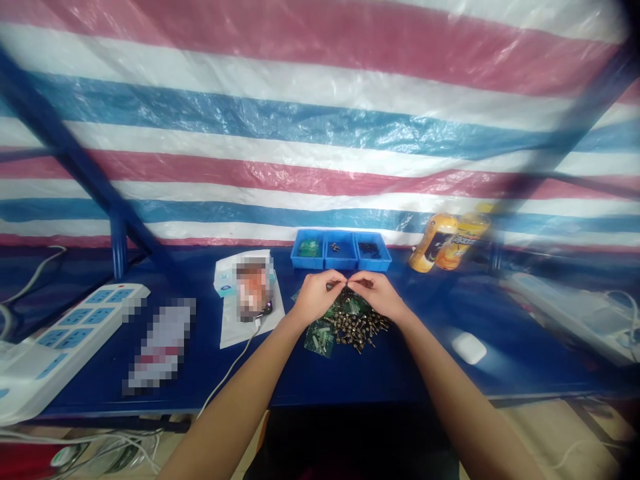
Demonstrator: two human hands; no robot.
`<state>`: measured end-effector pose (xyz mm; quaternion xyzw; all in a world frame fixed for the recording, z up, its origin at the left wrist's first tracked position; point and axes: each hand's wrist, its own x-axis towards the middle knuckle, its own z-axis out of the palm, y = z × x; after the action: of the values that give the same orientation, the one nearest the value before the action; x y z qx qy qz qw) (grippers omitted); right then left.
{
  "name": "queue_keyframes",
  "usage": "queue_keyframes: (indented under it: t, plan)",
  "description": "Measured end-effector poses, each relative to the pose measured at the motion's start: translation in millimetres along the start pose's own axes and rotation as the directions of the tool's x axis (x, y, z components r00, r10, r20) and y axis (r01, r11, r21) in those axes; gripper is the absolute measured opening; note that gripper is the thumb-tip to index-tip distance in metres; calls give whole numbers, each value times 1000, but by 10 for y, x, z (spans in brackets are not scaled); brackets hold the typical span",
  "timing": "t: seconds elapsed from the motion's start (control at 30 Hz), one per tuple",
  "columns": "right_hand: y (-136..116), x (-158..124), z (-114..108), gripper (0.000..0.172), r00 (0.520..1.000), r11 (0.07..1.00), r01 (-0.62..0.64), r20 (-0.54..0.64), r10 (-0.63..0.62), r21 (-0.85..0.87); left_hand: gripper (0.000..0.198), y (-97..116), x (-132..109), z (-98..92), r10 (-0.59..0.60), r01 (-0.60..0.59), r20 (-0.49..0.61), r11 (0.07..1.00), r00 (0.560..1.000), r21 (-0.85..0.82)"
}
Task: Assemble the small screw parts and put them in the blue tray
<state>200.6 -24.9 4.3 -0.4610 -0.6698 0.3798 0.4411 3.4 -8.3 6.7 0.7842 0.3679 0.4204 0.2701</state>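
My left hand (pixel 316 295) and my right hand (pixel 374 293) meet above the blue table, their fingertips pinching a small dark part (pixel 336 286) that is too small to identify. Just below my hands lies a heap of small brass-coloured screws or standoffs (pixel 356 327). Green circuit boards in clear plastic bags (pixel 319 339) lie at the heap's left edge. Beyond my fingertips stands a blue three-compartment tray (pixel 341 250), with green parts on the left, a few dark pieces in the middle, and a dark heap on the right.
A white power strip (pixel 65 327) with blue panels lies at the left, and a white computer mouse (pixel 469 348) lies to the right. Two yellow-orange bottles (pixel 443 242) stand at the back right. A white cable (pixel 230 367) crosses the table's front edge. Blue shelf posts frame a striped tarpaulin behind.
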Motion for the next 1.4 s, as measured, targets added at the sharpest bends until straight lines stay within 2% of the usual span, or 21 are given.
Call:
queue_keyframes:
  t: [0.2, 0.4, 0.63, 0.73, 0.87, 1.03, 1.17, 1.27, 1.4]
  plan:
    - [84, 11, 1, 32, 998, 999, 39, -39, -41, -36, 13, 31, -6, -7, -8, 8, 23, 1000, 1000, -25]
    - [108, 3, 27, 26, 997, 996, 76, -25, -77, -46, 16, 22, -21, -18, -31, 37, 78, 997, 996, -67]
    - [62, -16, 22, 26, 997, 996, 82, -9, -82, -38, 19, 23, -28, 3, -69, 79, 89, 990, 994, -114]
    - [35, -15, 0, 27, 999, 999, 26, -31, -28, -35, 21, 38, -28, 1, -75, 79, 64, 995, 995, -65]
    - [46, 13, -48, 44, 996, 998, -54, -74, 51, -44, 20, 45, -20, -19, -57, 56, 16, 998, 998, 34]
    - [144, 66, -88, 48, 969, 991, -99, -220, 116, 85, 19, 27, -15, -26, -45, 46, -18, 993, 999, 106]
    - [186, 107, -102, 39, 896, 942, -92, -387, 220, 324, 19, 13, -16, -31, -51, 54, -23, 988, 998, 145]
    - [201, 134, -129, 57, 837, 915, -135, -450, 310, 380, 19, -3, -14, -52, -71, 81, -50, 971, 996, 227]
    - [244, 134, -164, 44, 860, 946, -149, -435, 267, 287, 20, -42, -3, -81, -92, 117, -81, 905, 992, 408]
